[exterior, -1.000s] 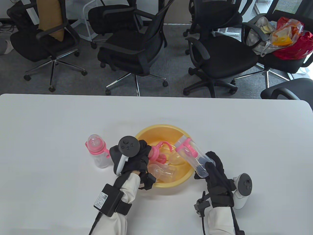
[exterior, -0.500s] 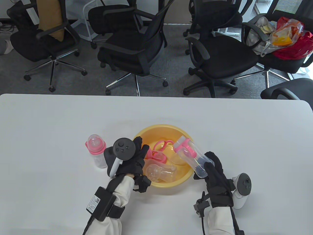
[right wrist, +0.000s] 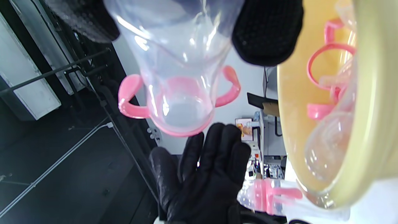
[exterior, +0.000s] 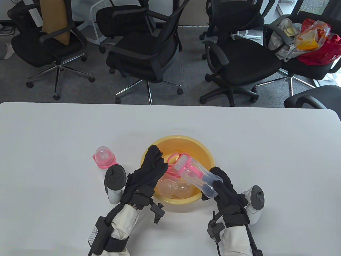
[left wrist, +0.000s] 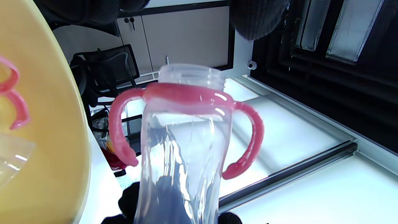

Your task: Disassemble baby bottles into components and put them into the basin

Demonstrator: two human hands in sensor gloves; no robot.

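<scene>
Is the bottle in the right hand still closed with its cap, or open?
Open. The bottle in the right hand shows a bare threaded neck; only the pink handle ring remains.

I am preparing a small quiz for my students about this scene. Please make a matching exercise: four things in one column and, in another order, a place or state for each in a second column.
Things:
1. right hand
2. left hand
3. capped bottle
4. basin

Places or states:
A. stands on the table, left of the basin
B. holds loose bottle parts
C. grips the open bottle by its base
D. flat, fingers straight, over the basin's left rim

Pairs: 1-C, 2-D, 3-A, 4-B
</scene>
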